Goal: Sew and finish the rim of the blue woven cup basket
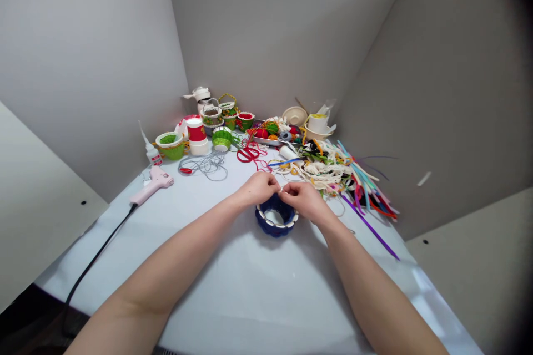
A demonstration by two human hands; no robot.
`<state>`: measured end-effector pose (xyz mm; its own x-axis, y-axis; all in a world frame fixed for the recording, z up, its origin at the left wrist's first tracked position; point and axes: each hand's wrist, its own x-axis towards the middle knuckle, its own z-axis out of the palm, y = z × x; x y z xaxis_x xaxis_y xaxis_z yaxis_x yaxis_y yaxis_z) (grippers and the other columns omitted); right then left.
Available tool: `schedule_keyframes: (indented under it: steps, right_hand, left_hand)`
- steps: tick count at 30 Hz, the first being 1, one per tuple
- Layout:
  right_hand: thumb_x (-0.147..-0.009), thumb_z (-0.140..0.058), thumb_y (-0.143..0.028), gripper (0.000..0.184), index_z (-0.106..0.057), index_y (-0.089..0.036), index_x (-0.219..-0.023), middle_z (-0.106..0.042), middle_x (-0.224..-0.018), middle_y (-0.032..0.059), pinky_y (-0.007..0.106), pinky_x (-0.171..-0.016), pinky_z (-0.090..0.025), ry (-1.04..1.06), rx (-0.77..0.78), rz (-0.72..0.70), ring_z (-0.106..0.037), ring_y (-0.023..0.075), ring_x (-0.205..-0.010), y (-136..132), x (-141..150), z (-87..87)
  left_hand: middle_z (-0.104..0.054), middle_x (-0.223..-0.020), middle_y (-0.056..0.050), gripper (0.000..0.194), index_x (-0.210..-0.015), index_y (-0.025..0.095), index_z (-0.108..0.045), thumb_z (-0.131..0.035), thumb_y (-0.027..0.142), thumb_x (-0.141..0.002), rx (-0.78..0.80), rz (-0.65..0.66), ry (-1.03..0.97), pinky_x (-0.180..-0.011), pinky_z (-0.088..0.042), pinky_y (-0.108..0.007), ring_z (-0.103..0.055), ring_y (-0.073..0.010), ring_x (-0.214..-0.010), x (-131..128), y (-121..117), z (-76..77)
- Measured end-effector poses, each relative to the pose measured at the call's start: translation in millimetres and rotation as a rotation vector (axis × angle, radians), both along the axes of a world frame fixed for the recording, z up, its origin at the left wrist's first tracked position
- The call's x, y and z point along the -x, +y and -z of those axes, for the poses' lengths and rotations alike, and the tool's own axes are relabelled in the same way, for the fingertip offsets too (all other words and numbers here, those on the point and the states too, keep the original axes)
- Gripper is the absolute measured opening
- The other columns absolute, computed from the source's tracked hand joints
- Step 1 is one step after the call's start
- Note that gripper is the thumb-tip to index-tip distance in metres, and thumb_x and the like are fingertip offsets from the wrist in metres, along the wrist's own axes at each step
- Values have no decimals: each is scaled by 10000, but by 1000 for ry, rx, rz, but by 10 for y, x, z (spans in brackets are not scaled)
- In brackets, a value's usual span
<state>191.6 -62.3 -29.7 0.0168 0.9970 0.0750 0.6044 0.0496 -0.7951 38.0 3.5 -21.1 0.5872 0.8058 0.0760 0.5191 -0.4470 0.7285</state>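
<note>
A small dark-blue bowl-shaped basket [276, 230] sits on the white table in front of me, its rim edged with white trim [288, 226] broken by blue. My left hand [260, 187] reaches over its far rim, with thumb and fingers pinched together. Facing it, my right hand [306, 199] is pinched too, close to the right part of that rim. Between the two sets of fingertips a bit of white shows, which looks like the trim. The far rim is partly hidden by my fingers.
Left on the table lie a pink glue gun [153, 184] with a black cable, a glue bottle [153, 153] and grey cord [204, 165]. Red scissors [247, 155], small green baskets [170, 147] and a yarn tray [270, 141] stand behind. Trims and pipe cleaners [366, 183] heap at right.
</note>
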Motion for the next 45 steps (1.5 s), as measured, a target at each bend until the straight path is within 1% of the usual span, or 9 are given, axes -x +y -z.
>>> schedule_keyframes:
  steps: [3,8,11,17,24,29,36,39,45]
  right_hand:
    - [-715,-579,-388,258,-657,-144,-686,-568,-562,-2,213,-454,-319,25,24,-8,-453,106,-503,-18,4,-30]
    - [-768,-532,-390,280,-694,-164,-801,-666,-729,22,245,-615,-429,97,14,5,-574,155,-669,-41,-16,-81]
    - [-781,-504,-370,271,-686,-170,-785,-670,-762,22,252,-679,-441,118,-8,23,-592,168,-735,-28,-41,-74]
    - [-793,-479,-364,267,-659,-168,-776,-623,-708,10,238,-620,-417,150,15,11,-540,144,-658,-12,-113,-4]
    - [-832,-466,-433,375,-550,-160,-589,-484,-559,-20,233,-568,-333,107,10,-59,-431,115,-571,-76,-172,-71]
    - [-826,-488,-444,370,-625,-153,-643,-561,-593,-7,236,-560,-340,53,39,-113,-468,121,-577,-120,-163,-124]
    - [-757,-562,-342,229,-685,-149,-745,-654,-679,19,233,-586,-406,98,57,-92,-540,135,-614,-90,-137,-3]
    - [-761,-558,-331,223,-692,-152,-751,-657,-692,15,231,-582,-404,92,32,-104,-541,133,-619,-95,-113,-4]
    - [-816,-512,-417,311,-689,-164,-783,-640,-688,6,239,-612,-406,26,-9,-88,-546,139,-650,-125,-178,-126]
  left_hand:
    - [-654,-680,-32,184,-726,123,-678,-536,239,-734,9,-1,12,-602,-406,-229,-564,-141,-660,22,9,-30]
    - [-693,-820,-41,256,-947,139,-672,-536,260,-769,39,45,-90,-677,-451,-227,-604,-145,-750,92,-14,-162]
    - [-707,-855,-52,221,-895,141,-690,-593,260,-736,56,111,-124,-705,-463,-233,-622,-156,-782,98,-27,-159]
    - [-700,-761,-44,167,-785,138,-703,-619,257,-702,70,66,-100,-654,-452,-225,-618,-153,-730,77,51,-18]
    - [-632,-677,-15,134,-743,122,-649,-612,227,-668,290,-31,-159,-557,-412,-200,-558,-118,-629,100,-1,-127]
    - [-574,-620,9,102,-715,132,-628,-563,197,-670,289,-117,-95,-510,-372,-186,-507,-98,-574,94,-54,-199]
    - [-593,-640,21,136,-734,143,-653,-551,205,-669,259,-40,-25,-522,-369,-177,-505,-91,-597,145,-85,-295]
    - [-660,-753,-8,203,-802,137,-683,-559,262,-702,233,43,-43,-607,-421,-186,-564,-113,-696,124,-92,-274]
    - [-675,-724,-27,222,-784,110,-696,-612,289,-684,246,79,-89,-625,-445,-214,-583,-134,-683,103,-22,-120]
